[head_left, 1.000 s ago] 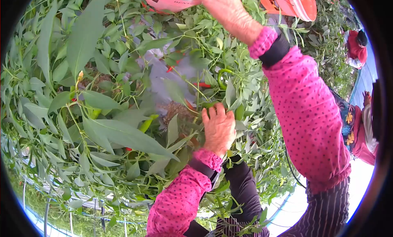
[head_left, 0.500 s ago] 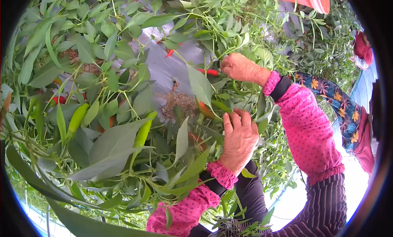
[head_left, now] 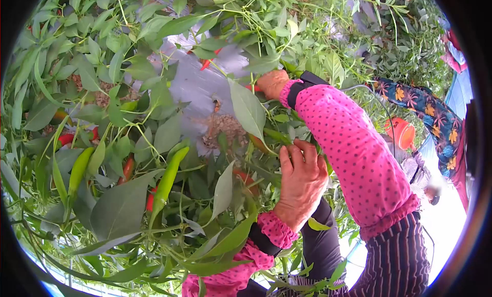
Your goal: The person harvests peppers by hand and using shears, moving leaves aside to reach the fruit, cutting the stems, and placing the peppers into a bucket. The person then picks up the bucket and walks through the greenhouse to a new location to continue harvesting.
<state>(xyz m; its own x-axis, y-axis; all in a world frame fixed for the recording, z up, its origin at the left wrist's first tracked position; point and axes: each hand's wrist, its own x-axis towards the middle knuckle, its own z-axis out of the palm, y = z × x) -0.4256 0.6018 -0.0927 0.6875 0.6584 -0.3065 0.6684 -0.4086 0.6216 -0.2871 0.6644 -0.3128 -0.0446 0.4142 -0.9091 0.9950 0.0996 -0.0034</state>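
Note:
My left hand (head_left: 302,181) is low in the middle, back upward, its bent fingers pressed into the foliage. What lies under its fingertips is hidden. Just beyond those fingers hang a green chili pepper (head_left: 277,136) and an orange-red one (head_left: 258,143). Further up, my right hand (head_left: 271,84) is closed at the end of a red chili pepper (head_left: 251,87), which partly shows beside a large leaf. Both my forearms wear pink dotted sleeve covers. Nearer on the left, a long green chili pepper (head_left: 169,179) hangs on its plant, with a red one (head_left: 150,198) behind it.
Dense chili plants surround a strip of plastic mulch (head_left: 197,87) with a hole of bare soil (head_left: 225,128). Another green chili pepper (head_left: 79,169) hangs at left. On the right stand an orange-red bucket (head_left: 401,133) and a person in floral clothing (head_left: 423,110).
My right hand has moved left onto the red chili pepper. The left hand stays nearly in place. The view has shifted, and a bucket now shows beyond my right arm.

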